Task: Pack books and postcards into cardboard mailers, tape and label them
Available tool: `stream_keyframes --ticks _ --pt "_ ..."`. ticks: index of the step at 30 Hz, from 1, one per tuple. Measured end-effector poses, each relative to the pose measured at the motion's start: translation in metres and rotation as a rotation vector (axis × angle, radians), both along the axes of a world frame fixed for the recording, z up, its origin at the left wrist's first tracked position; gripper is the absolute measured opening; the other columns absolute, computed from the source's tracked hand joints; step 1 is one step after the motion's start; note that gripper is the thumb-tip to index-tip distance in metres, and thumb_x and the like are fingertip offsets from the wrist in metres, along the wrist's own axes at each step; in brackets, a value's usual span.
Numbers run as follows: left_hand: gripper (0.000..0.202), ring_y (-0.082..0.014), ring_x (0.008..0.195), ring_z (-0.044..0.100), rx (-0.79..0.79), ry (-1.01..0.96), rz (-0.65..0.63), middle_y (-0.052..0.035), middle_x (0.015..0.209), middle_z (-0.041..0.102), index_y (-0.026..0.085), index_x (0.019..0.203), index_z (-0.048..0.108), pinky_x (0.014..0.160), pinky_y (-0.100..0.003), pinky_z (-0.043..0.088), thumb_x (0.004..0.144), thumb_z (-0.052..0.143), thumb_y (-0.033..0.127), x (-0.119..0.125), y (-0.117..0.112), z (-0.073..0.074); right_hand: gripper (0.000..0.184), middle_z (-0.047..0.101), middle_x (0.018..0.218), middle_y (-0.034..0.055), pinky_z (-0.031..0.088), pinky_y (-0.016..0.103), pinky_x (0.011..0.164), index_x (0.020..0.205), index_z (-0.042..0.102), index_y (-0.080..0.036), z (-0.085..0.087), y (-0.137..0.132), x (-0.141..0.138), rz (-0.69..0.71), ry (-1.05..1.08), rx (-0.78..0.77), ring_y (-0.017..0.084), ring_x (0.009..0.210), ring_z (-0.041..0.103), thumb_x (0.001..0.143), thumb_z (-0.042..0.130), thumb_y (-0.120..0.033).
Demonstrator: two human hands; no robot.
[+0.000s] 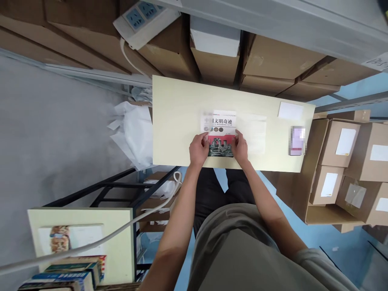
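Note:
A book (220, 128) with a white, red and dark cover and Chinese lettering lies face up on the pale table (178, 117). At its left edge, my left hand (199, 149) has its fingers closed on the side. My right hand (240, 148) pinches the opposite edge in the same way. The upper left part of the cover looks hazy. Just right of the book a thin, whitish translucent sheet (256, 133) lies flat, partly hidden by my right hand.
At the table's right end are a white paper (290, 110) and a blurred purple item (297, 140). Cardboard boxes (269, 56) line the back, below a power strip (142, 22). An open carton (313, 178) stands right. A white cable (121, 232) crosses the lower left, above books (69, 279).

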State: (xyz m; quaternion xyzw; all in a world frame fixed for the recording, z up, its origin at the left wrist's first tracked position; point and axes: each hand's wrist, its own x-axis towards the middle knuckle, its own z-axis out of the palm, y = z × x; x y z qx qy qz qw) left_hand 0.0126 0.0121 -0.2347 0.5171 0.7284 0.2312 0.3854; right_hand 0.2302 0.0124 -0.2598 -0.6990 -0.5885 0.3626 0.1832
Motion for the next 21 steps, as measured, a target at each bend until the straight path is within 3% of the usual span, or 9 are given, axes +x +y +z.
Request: stream_keyframes --ticks 6,8,11,15,18,21 --pt "0.029 -0.023 0.082 0.069 -0.041 0.006 0.071 -0.0023 0.087 0.071 0.023 0.129 0.073 0.091 -0.037 0.058 0.105 0.062 0.034 0.008 0.005 -0.006 0.048 0.074 0.094 0.0063 0.058 0.04 0.091 0.158 0.051 -0.015 0.0 0.002 0.004 0.042 -0.025 -0.027 0.026 0.086 0.067 0.113 0.04 -0.027" --pt "0.032 -0.0238 0.087 0.069 -0.086 0.064 0.17 -0.0017 0.09 0.068 0.022 0.13 0.069 0.096 -0.04 0.059 0.099 0.071 0.031 0.008 0.007 -0.009 0.05 0.076 0.097 0.0094 0.058 0.043 0.095 0.159 0.052 -0.012 0.0 0.004 0.004 0.089 -0.068 -0.032 0.028 0.091 0.07 0.114 0.039 -0.027" --pt "0.055 -0.0278 0.101 0.069 -0.141 0.136 0.303 -0.007 0.108 0.064 0.02 0.128 0.061 0.107 -0.049 0.059 0.083 0.09 0.028 0.007 0.013 -0.016 0.052 0.08 0.107 0.0158 0.057 0.046 0.101 0.162 0.053 -0.01 0.002 0.006 0.003 0.155 -0.147 -0.05 0.032 0.1 0.073 0.115 0.038 -0.027" --pt "0.054 -0.0298 0.111 0.069 -0.134 0.07 0.346 -0.0118 0.12 0.06 0.023 0.11 0.054 0.112 -0.052 0.058 0.074 0.094 0.02 0.01 0.021 -0.02 0.054 0.082 0.108 0.0184 0.055 0.047 0.105 0.166 0.053 -0.009 0.003 0.009 0.001 0.19 -0.207 -0.083 0.031 0.097 0.076 0.118 0.037 -0.028" --pt "0.055 -0.0244 0.097 0.071 -0.152 0.005 0.379 -0.0037 0.107 0.063 0.026 0.111 0.045 0.1 -0.045 0.062 0.078 0.089 0.019 0.015 0.02 -0.011 0.054 0.083 0.101 0.0177 0.056 0.045 0.104 0.166 0.053 -0.009 0.003 0.011 -0.001 0.205 -0.228 -0.093 0.031 0.093 0.077 0.118 0.037 -0.029" --pt "0.055 -0.0215 0.093 0.072 -0.067 0.008 0.318 0.0002 0.104 0.064 0.029 0.117 0.041 0.092 -0.039 0.061 0.084 0.083 0.02 0.026 0.015 0.01 0.051 0.083 0.093 0.0163 0.056 0.043 0.102 0.162 0.056 -0.009 0.003 0.014 -0.002 0.208 -0.254 -0.103 0.029 0.088 0.077 0.119 0.038 -0.03"
